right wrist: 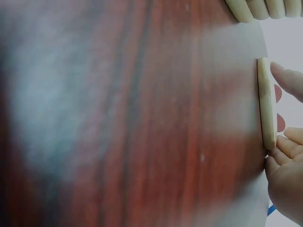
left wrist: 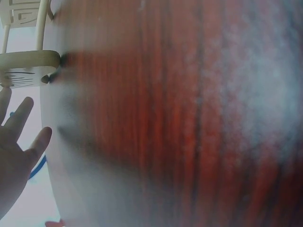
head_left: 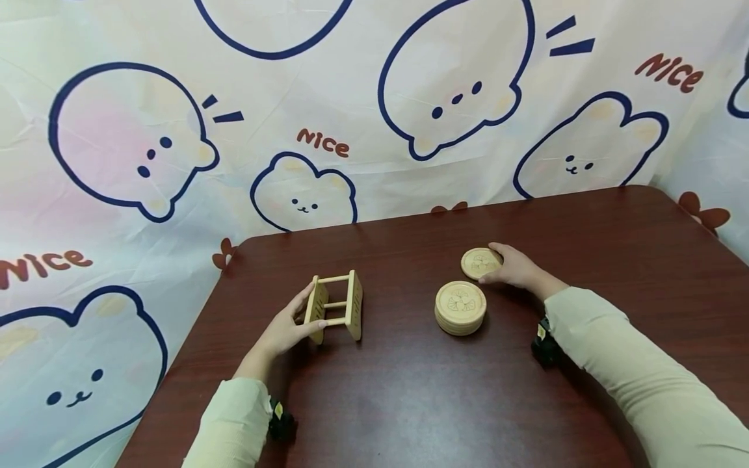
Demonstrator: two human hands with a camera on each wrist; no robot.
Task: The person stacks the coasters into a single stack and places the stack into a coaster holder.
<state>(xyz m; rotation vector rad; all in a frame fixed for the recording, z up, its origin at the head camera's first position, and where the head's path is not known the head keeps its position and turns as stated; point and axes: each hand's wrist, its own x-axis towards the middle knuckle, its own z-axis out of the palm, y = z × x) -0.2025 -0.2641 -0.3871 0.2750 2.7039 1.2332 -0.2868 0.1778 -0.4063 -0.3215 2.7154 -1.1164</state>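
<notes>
A small wooden rack, two slotted side panels joined by rods, stands on the left part of the table. My left hand spans its left panel, thumb at the near end and fingers at the far end. In the left wrist view, some fingers are spread below the panel. On the right, my right hand holds a round wooden coaster by its rim, between thumb and fingers. Edge-on, that coaster shows in the right wrist view. Nearer me sits a stack of similar coasters, carved on top.
The dark brown table reaches back to a pale cloth printed with cartoon bears. A small black device is at my left wrist, another black device at my right.
</notes>
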